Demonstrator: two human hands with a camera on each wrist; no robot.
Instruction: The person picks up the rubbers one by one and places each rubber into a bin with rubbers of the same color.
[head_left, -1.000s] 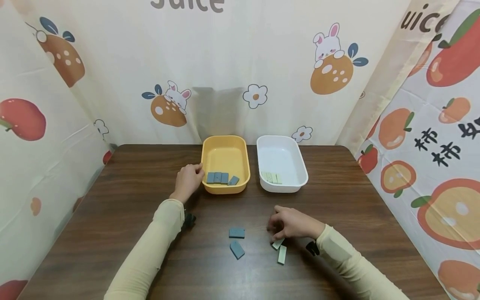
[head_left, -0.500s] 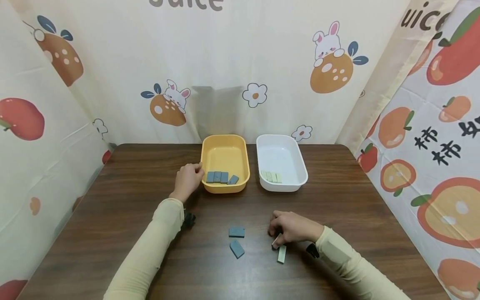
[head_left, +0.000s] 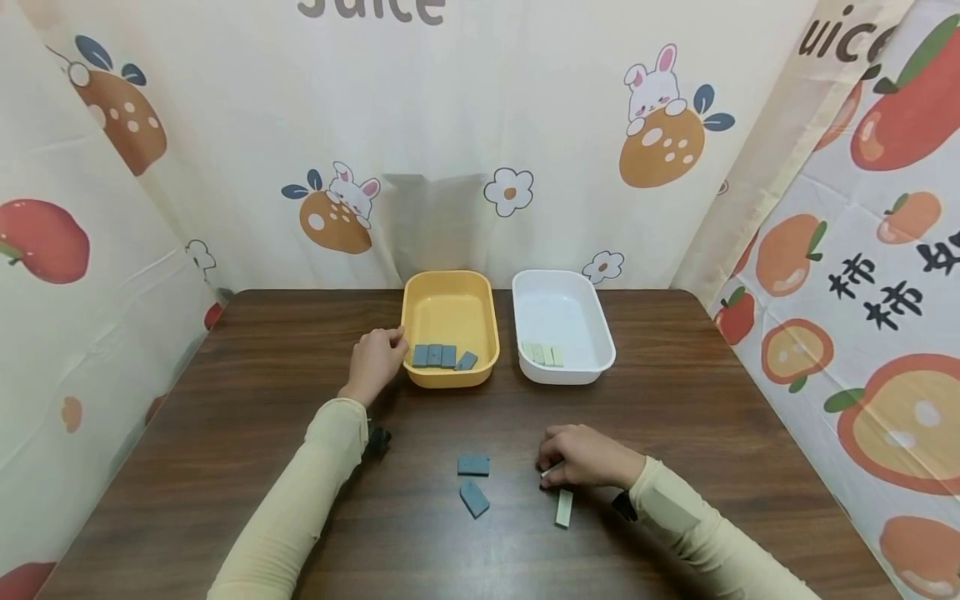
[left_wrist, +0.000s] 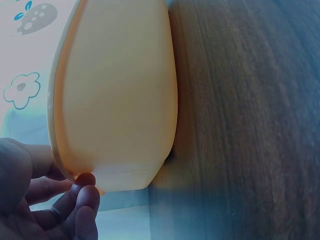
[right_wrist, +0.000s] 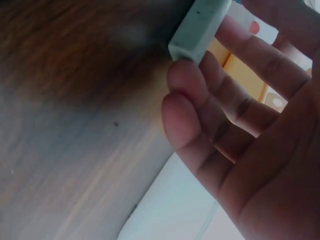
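My left hand [head_left: 375, 367] pinches the left rim of the yellow bin [left_wrist: 115, 90], thumb and fingertips meeting at its edge. Inside that bin lie several blue-grey tiles [head_left: 435, 356]. Just over the table, my right hand [head_left: 588, 454] holds a small pale green block [right_wrist: 200, 30] between thumb and fingers; the palm side shows in the right wrist view. A second pale green block [head_left: 564, 508] lies on the wood below that hand. Two blue-grey tiles lie left of it, one rectangular [head_left: 473, 465] and one pointed at an end [head_left: 474, 500].
Right of the yellow bin stands a white bin [head_left: 566, 377] with several pale green blocks [head_left: 542, 355] along its near left side. Both bins sit at the back of the dark wooden table [head_left: 300, 333], against a printed curtain [head_left: 450, 125].
My right hand has taken hold of one of the two pale green blocks, lifting it off the spot beside the other. The left hand stays on the yellow bin's rim.
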